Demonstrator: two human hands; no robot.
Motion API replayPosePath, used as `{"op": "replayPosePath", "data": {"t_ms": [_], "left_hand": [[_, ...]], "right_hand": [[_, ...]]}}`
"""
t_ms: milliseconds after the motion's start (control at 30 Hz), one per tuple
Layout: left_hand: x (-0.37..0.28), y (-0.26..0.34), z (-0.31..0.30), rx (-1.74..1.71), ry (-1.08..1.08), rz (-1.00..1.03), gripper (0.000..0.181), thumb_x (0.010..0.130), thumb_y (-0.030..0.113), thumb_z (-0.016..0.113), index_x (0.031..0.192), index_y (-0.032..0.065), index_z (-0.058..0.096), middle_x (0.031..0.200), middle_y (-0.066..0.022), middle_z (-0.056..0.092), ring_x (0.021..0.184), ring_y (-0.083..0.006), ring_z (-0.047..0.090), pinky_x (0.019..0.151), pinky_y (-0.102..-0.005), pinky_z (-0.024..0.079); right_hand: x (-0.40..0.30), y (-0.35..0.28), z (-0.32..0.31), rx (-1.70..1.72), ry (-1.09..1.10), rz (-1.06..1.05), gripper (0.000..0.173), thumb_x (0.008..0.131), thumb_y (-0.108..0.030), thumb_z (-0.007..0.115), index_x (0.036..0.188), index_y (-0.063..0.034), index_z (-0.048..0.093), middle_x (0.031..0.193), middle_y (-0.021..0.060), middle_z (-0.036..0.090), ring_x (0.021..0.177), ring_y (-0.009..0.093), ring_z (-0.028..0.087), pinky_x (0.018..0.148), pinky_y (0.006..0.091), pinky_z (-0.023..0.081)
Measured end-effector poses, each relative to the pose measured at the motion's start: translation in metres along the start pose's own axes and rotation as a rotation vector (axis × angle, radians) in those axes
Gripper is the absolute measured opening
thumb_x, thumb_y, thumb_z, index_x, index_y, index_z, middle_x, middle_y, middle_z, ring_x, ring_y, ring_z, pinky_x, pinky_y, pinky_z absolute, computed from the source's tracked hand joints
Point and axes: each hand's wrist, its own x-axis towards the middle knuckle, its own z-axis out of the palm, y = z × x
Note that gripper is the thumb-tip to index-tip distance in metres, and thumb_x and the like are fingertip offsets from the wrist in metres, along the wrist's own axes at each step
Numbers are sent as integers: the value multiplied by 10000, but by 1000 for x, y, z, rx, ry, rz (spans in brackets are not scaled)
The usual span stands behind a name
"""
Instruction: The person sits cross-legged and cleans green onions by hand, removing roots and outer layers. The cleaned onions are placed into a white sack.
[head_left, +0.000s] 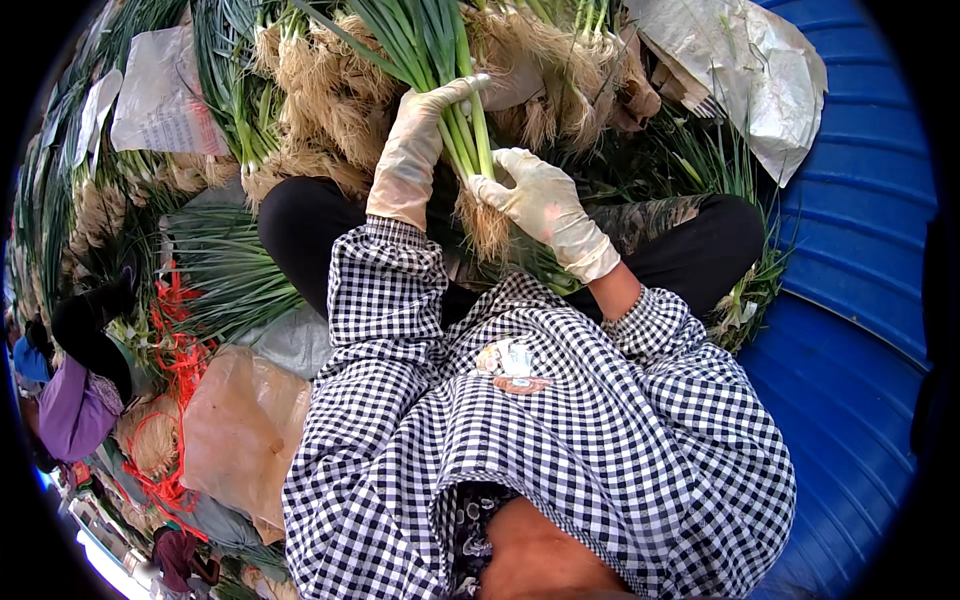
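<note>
Both my hands wear pale, stained rubber gloves. My left hand (435, 124) is wrapped around a bunch of green onions (465, 142), its thumb lying across the stalks. The green leaves point away from me and the pale roots (486, 225) hang towards my lap. At the lower stalks, just above the roots, my right hand (532, 199) touches the bunch with its thumb and fingertips, the other fingers curled. Whether those fingertips pinch a stalk is not plain. Beyond my hands lie more bundles of green onions (322, 82) with thick, stringy roots.
Loose green onions (232, 262) lie by my left knee, near tangled red plastic ties (180, 330) and a tan plastic sheet (244, 427). A blue ribbed metal wall (855, 247) stands on the right, with a white sack (780, 75) beside it. Another person (75, 409) is at the far left.
</note>
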Motion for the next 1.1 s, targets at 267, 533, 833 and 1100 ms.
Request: {"op": "replayPosePath", "data": {"t_ms": [267, 533, 833, 1100], "left_hand": [[-14, 2, 14, -38, -35, -87, 444, 880, 96, 712, 1265, -79, 579, 1023, -126, 721, 690, -86, 601, 654, -235, 529], [-16, 6, 13, -340, -207, -7, 510, 874, 43, 659, 1336, -95, 495, 1023, -85, 666, 659, -73, 556, 633, -264, 514], [-53, 74, 8, -564, -315, 305, 647, 827, 91, 657, 1412, -71, 433, 981, -79, 634, 727, -108, 582, 701, -227, 554], [-10, 34, -9, -683, -323, 140, 547, 909, 108, 673, 1389, -36, 455, 870, -7, 586, 783, -142, 594, 756, -369, 551]], "right_hand": [[-24, 9, 6, 169, 253, -95, 297, 891, -271, 707, 1098, -61, 682, 913, 136, 713, 768, 269, 700, 662, 357, 547], [-28, -7, -13, 1455, -122, 453, 181, 980, -154, 625, 1044, 3, 689, 927, 47, 709, 802, 128, 680, 728, 253, 571], [45, 39, -64, 26, 270, -109, 247, 980, -342, 605, 1010, -134, 735, 854, 58, 717, 777, 203, 683, 714, 360, 536], [215, 24, -89, -548, 448, -281, 376, 930, -428, 593, 981, -68, 689, 878, 185, 693, 783, 360, 660, 716, 465, 497]]}}
